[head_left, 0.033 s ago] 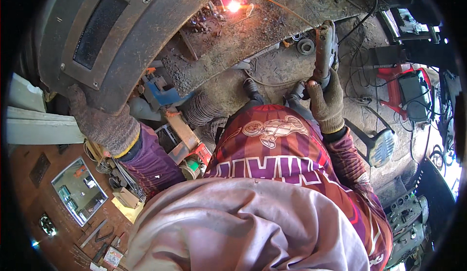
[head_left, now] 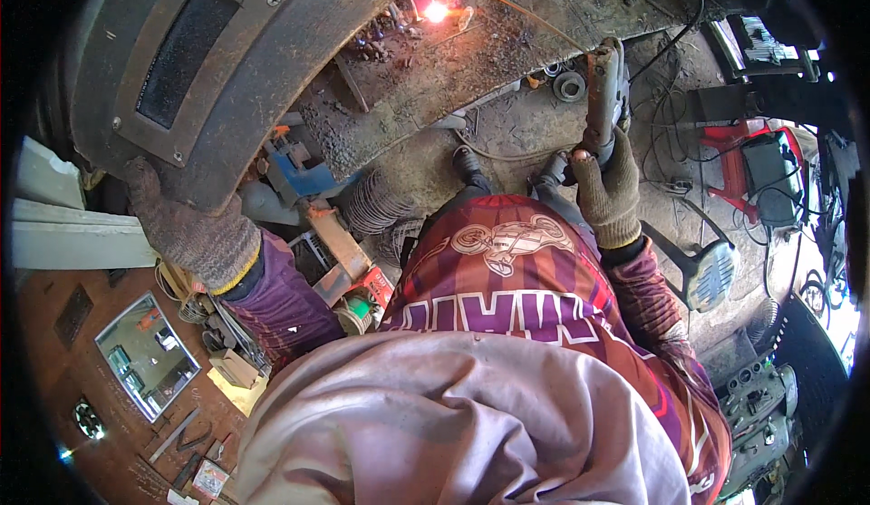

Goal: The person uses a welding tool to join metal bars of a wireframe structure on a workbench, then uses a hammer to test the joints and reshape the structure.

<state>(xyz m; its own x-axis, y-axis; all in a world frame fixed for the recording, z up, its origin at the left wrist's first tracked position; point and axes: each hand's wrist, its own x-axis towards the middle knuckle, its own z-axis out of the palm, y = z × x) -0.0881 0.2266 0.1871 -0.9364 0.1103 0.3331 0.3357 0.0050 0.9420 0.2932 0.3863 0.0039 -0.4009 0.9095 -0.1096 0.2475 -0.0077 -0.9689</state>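
Note:
My left hand (head_left: 192,231), in a brown knitted glove, grips the lower edge of a dark, worn welding shield (head_left: 299,38) at the upper left. Set into the shield is a dark rectangular window (head_left: 188,56) in a screwed frame. My gloved right hand (head_left: 609,195) is wrapped around a worn electrode holder (head_left: 602,101), right of centre. From its far end a thin orange-brown welding rod (head_left: 535,21) reaches up and left. Close to the rod's tip, a bright pinkish glow (head_left: 436,12) lights metal parts on the workbench (head_left: 535,61); glare hides the detail there.
Below the bench's edge lie a metal ring (head_left: 569,86) and a cable (head_left: 507,157). Coiled wire (head_left: 376,204) and a blue metal tool (head_left: 304,177) sit between the shield and my body. At right are a red stool (head_left: 725,169), tangled cables and a grey machine (head_left: 757,423).

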